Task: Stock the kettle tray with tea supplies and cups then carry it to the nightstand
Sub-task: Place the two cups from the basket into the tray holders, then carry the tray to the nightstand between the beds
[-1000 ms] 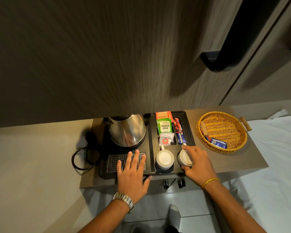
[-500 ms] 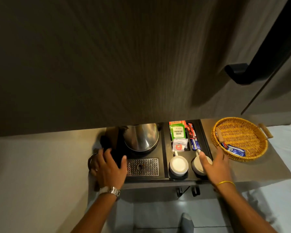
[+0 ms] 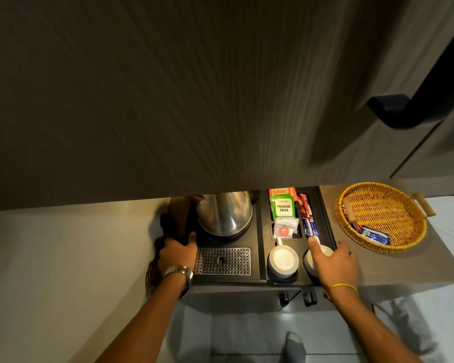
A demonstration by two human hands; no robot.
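the black tray (image 3: 257, 254) is sitting on the wooden table (image 3: 414, 268), with one hand at each short end. the left hand (image 3: 177, 252) is curling over the left edge, beside the metal kettle (image 3: 224, 214). the right hand (image 3: 333, 260) is lying open at the right edge, its thumb across one white cup (image 3: 316, 260); i cannot tell if the fingers are gripping under the rim. i think the tray is stiff but heavy on the kettle side, and the cups are breakable and loose, so it is needing a level hold at both ends. the other cup (image 3: 283, 259) is standing upside down in its hole. the tea packets (image 3: 283, 208) and thin sachets (image 3: 308, 218) are filling the back compartments. the wicker basket (image 3: 383, 189) is holding a few sachets more.
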